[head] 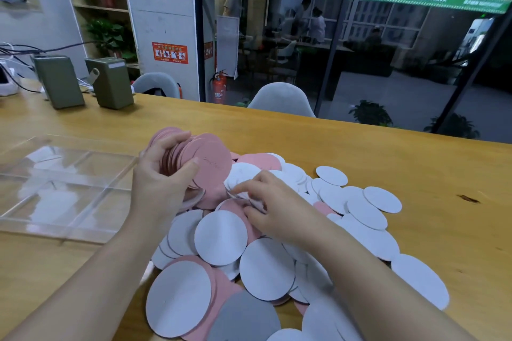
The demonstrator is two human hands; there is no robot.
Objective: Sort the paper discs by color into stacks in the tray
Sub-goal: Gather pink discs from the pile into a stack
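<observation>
A: Lying nearest on the bench [360, 147], what?
B: Heaped paper discs [266, 266]; right hand [273, 209] pinching one, left hand [163, 171] grasping a pink stack [206, 158].
A: Beyond?
B: Clear tray [83, 171] left; two green boxes [110, 83], chairs [281, 99] farther.

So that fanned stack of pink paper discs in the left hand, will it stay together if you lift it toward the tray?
Probably only with a firm grip. The pink paper discs are already fanned out between the left hand's thumb and fingers, so they likely slide on each other. They look thin and light, and flat enough to seem fairly stiff. Square them before setting them in the clear tray.
</observation>
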